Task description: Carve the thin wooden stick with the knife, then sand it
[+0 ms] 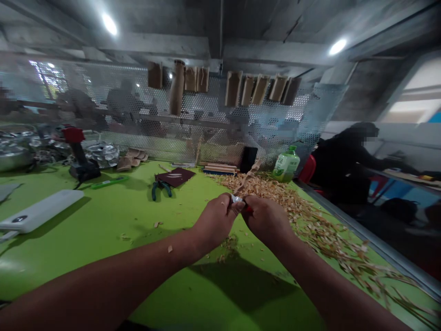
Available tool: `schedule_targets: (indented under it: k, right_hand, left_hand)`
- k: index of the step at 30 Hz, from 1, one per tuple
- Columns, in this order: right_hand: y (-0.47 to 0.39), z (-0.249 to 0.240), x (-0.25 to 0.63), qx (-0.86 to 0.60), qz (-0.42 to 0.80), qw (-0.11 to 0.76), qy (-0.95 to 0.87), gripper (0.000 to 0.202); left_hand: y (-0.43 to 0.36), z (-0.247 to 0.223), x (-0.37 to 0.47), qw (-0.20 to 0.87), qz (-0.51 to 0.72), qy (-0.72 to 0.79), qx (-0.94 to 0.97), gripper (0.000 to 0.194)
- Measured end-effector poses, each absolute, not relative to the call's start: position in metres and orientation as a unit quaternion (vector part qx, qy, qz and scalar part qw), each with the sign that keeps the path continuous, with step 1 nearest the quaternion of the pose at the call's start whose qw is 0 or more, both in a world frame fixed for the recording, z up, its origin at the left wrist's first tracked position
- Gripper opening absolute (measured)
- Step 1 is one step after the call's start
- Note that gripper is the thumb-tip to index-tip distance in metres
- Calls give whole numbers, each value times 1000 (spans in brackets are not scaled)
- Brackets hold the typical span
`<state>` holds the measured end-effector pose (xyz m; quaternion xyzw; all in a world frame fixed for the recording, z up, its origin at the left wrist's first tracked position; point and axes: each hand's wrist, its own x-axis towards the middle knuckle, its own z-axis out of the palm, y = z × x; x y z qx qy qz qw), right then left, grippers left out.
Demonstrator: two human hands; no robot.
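Close together over the green table, my left hand [217,216] and my right hand [267,218] are both closed. A carved wooden stick [247,178] with a wavy outline rises from between them, tilted away to the upper right. Its lower end is hidden in my left fist. My right fist is wrapped round a knife; a bit of red handle [247,208] shows at the fingers. The shiny blade [236,198] lies by my left thumb, against or close to the stick. Curly wood shavings [275,193] are heaped behind and right of my hands.
The green table [117,216] carries pliers [161,187], brown sandpaper [177,176], a green cutter [110,182], a white power bank [44,211], a red-and-black power drill [81,156] and a green-labelled bottle [286,164]. Behind stands a perforated metal screen [213,110]. A person in black [344,161] sits at right.
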<state>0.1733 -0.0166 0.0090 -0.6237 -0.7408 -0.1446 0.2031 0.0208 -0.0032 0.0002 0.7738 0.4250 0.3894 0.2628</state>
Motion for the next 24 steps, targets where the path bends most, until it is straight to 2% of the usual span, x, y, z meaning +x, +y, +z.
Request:
schedule_targets:
  k: [6,12,24]
  right_hand:
    - [-15,10,174,-623,-135,194,-745,16]
    - [-14,7,174,-622,-119,195,-749,16]
    - [-16,11,172,-632,-140,193,-737,15]
  left_hand:
    - [-1,-2,19,288,386,411,774,27]
    - [2,-4,17,250,375,397,799,25]
    - [-3,1,20,271,383,423,775,30]
